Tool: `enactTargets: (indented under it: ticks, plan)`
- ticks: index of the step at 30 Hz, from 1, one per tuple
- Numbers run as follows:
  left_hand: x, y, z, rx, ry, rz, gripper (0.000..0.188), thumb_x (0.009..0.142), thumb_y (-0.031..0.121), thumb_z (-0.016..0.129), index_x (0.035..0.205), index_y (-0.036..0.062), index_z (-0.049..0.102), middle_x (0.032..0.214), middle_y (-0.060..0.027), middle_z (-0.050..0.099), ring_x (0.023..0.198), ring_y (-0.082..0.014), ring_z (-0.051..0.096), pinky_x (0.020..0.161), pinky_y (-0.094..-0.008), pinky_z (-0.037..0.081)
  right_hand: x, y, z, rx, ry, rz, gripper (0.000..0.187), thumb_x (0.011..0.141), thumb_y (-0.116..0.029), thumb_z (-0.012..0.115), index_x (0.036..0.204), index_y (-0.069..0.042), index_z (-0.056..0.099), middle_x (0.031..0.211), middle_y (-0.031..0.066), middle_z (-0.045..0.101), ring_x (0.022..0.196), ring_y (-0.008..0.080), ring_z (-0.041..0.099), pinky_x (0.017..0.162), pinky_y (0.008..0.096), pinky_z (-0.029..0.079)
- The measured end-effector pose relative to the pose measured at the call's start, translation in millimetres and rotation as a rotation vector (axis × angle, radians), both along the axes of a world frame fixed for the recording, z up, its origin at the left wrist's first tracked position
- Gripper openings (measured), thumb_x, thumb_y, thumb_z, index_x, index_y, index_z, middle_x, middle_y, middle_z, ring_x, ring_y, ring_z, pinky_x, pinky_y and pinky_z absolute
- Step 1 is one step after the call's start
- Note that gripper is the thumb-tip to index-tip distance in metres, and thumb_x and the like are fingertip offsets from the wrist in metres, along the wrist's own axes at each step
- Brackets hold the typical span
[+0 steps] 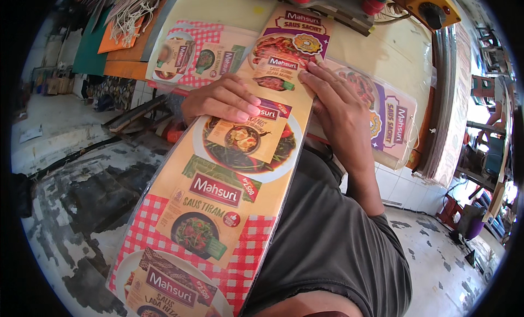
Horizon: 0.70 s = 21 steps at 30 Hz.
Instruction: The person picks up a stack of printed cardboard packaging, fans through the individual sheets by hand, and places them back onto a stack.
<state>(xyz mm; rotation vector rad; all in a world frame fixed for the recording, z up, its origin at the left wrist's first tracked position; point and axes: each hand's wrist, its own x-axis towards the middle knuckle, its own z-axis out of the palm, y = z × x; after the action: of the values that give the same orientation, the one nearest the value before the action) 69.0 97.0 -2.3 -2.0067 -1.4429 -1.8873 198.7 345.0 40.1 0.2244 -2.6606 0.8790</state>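
Note:
A long, glossy printed panel (221,169) slants from the work table down over my lap, showing sauce packets, plates of food and red-and-white checks. My left hand (226,98) curls over its left edge, fingertips on the print and the thumb hidden. At the opposite edge, my right hand (338,96) lies with fingers stretched along the surface, fingertips pointing up the panel. Crosswise beneath it rests a similar printed panel; its left part (204,57) and its right part (390,112) show on either side. A thin white string hangs at the right end.
Across the far side of the pale table top (409,49) runs a metal bar machine (327,11) with red knobs. Beside it is a yellow box with a black dial (434,14). White strings (131,14) lie at the far left. Stacked long sheets (447,104) hang at the right.

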Motion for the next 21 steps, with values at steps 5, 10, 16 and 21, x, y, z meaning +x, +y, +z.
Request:
enactTargets:
  ticks: [5,10,16,21]
  plan:
    - [3.7,-1.2,-6.3,0.013,-0.018,0.037,0.032,0.09,0.025,0.076,0.109,0.002,0.065,0.108,-0.0162,0.072,0.102,-0.0301,0.071,0.088,-0.043,0.048,-0.6,-0.5,-1.1,0.007,0.011,0.003,0.046,0.079,-0.003,0.071,0.124,-0.007,0.065,0.13,0.0132,0.065,0.128,0.033,0.058,0.101,0.0443,0.051]
    - [0.4,-3.2,-2.5,-0.03,-0.011,0.017,0.029,0.092,0.024,0.074,0.109,0.0025,0.064,0.11,-0.0164,0.072,0.104,-0.03,0.07,0.09,-0.0428,0.047,-0.5,-0.2,-1.3,0.016,0.015,-0.002,0.045,0.079,-0.005,0.071,0.124,-0.007,0.065,0.129,0.0135,0.065,0.127,0.0331,0.058,0.101,0.0442,0.051]
    - [0.2,-5.4,5.5,-0.076,-0.002,-0.01,0.027,0.093,0.022,0.073,0.111,0.0029,0.064,0.113,-0.0168,0.071,0.107,-0.03,0.069,0.092,-0.0423,0.045,-0.6,-0.9,1.0,0.017,0.019,0.003,0.045,0.079,-0.004,0.071,0.124,-0.006,0.065,0.129,0.0143,0.065,0.128,0.0336,0.057,0.101,0.0442,0.051]
    - [1.8,-3.9,0.3,-0.044,-0.023,-0.002,0.027,0.093,0.021,0.073,0.111,0.0032,0.064,0.114,-0.0164,0.071,0.107,-0.03,0.069,0.092,-0.0423,0.045,-0.9,-1.4,0.4,0.007,0.008,0.006,0.045,0.08,-0.004,0.07,0.124,-0.006,0.065,0.13,0.0144,0.064,0.128,0.0335,0.057,0.101,0.0443,0.051]
